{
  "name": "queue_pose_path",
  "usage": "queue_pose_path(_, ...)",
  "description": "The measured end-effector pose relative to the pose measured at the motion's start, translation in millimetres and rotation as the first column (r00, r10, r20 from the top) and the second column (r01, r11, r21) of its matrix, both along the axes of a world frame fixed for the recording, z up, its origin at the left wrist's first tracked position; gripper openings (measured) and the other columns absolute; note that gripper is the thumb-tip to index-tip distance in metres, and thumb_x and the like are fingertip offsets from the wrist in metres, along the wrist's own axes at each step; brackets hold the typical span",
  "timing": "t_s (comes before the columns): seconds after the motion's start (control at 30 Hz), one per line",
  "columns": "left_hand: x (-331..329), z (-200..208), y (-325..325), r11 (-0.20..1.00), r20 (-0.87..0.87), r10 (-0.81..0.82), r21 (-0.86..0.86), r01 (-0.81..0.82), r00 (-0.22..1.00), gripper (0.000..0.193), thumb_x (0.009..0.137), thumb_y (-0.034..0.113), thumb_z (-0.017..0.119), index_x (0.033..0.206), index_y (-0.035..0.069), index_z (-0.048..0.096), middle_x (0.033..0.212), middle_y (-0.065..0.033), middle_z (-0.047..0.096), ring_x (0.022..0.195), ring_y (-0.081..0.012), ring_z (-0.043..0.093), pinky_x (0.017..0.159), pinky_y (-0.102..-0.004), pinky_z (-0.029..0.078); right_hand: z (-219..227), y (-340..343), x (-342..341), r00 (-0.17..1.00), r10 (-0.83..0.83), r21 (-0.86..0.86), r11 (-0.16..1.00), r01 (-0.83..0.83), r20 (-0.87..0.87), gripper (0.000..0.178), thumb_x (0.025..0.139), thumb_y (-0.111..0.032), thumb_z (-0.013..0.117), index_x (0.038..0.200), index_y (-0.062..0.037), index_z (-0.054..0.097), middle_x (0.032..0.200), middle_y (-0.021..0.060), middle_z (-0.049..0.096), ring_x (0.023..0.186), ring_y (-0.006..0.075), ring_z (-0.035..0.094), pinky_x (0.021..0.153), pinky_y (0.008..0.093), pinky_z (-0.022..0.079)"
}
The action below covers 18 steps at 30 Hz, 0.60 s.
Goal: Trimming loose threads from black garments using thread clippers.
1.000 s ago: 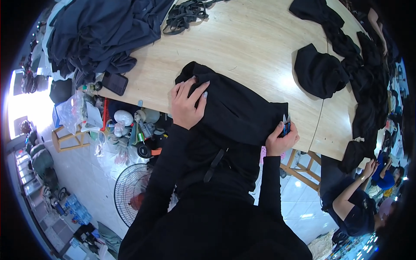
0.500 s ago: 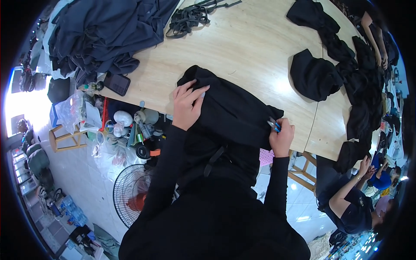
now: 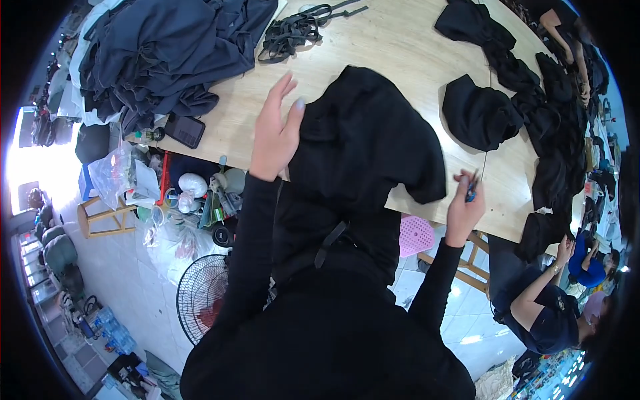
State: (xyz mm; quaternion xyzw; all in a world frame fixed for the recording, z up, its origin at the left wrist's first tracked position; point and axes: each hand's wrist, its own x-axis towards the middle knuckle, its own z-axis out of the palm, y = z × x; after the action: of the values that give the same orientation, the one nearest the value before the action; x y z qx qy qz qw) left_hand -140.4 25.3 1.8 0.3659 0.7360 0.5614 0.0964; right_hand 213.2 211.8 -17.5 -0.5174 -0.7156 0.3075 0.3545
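Observation:
A black cloth piece [image 3: 373, 137] lies in front of me across the table's near edge, its right end bent down in a curve. Beside its left edge is my left hand [image 3: 273, 137], open, fingers stretched and thumb apart; whether it touches the cloth I cannot tell. To the right of the cloth and apart from it, my right hand [image 3: 465, 212] is closed around small blue-handled thread snips [image 3: 472, 191], mostly hidden by the fingers.
Dark navy fabric [image 3: 167, 57] is heaped at the far left, near a phone [image 3: 185, 129]. Black straps [image 3: 293, 33] lie at the back. A bunched black piece [image 3: 479, 113] and a long row of black cloth lie rightward. A fan [image 3: 203, 300] stands lower left. Co-workers sit at right.
Both hands have let go of the cloth. The right hand moved right with the snips. The cloth's far edge has shifted away from me, and its right end now hangs in a curve.

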Motion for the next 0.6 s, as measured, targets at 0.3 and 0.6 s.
queue_pose_path(0.3,72.5,-51.0,-68.8,0.953,-0.019,0.253,-0.167,-0.253,0.967,0.058,0.095,0.014,0.081,0.147,0.001,0.061,0.136,-0.0198,0.071,0.125,-0.0326,0.07,0.108,-0.0419,0.053,-21.9,-47.5,-11.3,0.994,-0.065,0.011,0.998,0.065,0.088,0.03,0.102,-0.01,0.075,0.128,0.002,0.07,0.121,0.0125,0.077,0.106,0.0208,0.071,0.096,0.0342,0.055)
queue_pose_path(0.6,70.8,-38.1,-63.7,0.946,-0.244,0.275,-0.101,-0.306,0.93,0.043,0.093,0.005,0.078,0.135,0.001,0.069,0.126,-0.018,0.072,0.116,-0.0357,0.071,0.1,-0.0412,0.057,-22.4,-26.3,6.0,0.997,-0.083,0.02,0.996,0.083,0.008,0.026,0.101,-0.003,0.072,0.127,-0.0002,0.07,0.11,0.0118,0.075,0.096,0.018,0.07,0.085,0.032,0.057)
